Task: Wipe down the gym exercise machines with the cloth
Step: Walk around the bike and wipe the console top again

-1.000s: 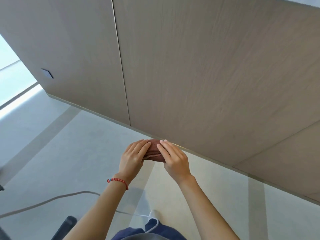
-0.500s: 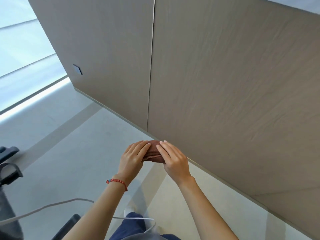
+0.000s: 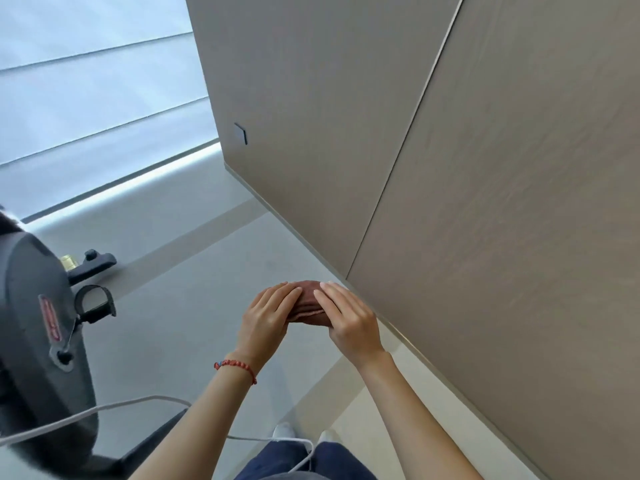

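Note:
A folded reddish-brown cloth point(image 3: 309, 303) is held in front of me at waist height, pinched between both hands. My left hand point(image 3: 268, 318), with a red bead bracelet on its wrist, grips the cloth's left end. My right hand point(image 3: 349, 320) grips the right end, fingers laid over the top. A black exercise bike point(image 3: 38, 327) with a red label fills the left edge of the view, its pedal point(image 3: 93, 303) sticking out toward me. The bike stands well to the left of my hands, apart from the cloth.
A beige panelled wall point(image 3: 450, 168) runs close along my right. A window with a pale blind point(image 3: 97, 81) is at the far left. A white cable point(image 3: 104, 408) hangs across the grey floor point(image 3: 180, 289) below my left arm.
The view has swung left: the wall slid to the right and the exercise bike and window came into sight. Both hands keep the same grip on the cloth.

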Motion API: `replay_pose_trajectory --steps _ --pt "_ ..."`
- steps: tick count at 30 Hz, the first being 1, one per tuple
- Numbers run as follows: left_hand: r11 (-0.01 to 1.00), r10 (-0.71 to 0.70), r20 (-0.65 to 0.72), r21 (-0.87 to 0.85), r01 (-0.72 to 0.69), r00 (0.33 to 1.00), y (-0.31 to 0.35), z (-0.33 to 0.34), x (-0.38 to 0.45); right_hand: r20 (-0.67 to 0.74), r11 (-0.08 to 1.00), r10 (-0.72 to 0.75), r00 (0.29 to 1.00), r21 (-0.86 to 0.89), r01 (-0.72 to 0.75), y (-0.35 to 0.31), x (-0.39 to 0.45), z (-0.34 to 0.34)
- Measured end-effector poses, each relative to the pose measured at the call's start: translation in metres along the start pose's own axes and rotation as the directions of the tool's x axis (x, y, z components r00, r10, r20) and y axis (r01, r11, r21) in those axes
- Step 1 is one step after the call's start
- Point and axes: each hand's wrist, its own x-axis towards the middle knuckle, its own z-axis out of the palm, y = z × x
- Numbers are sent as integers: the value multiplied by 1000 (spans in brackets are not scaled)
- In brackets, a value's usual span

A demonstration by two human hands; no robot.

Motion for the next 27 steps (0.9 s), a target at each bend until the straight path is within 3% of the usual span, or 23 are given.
replay_pose_trajectory --steps 14,27 --pt "928 -271 -119 231 292 955 -78 -24 9 14 933 -269 963 251 257 -4 92 96" --pt "847 -332 -242 349 401 912 -142 -16 73 -97 825 -405 909 389 409 29 189 175"
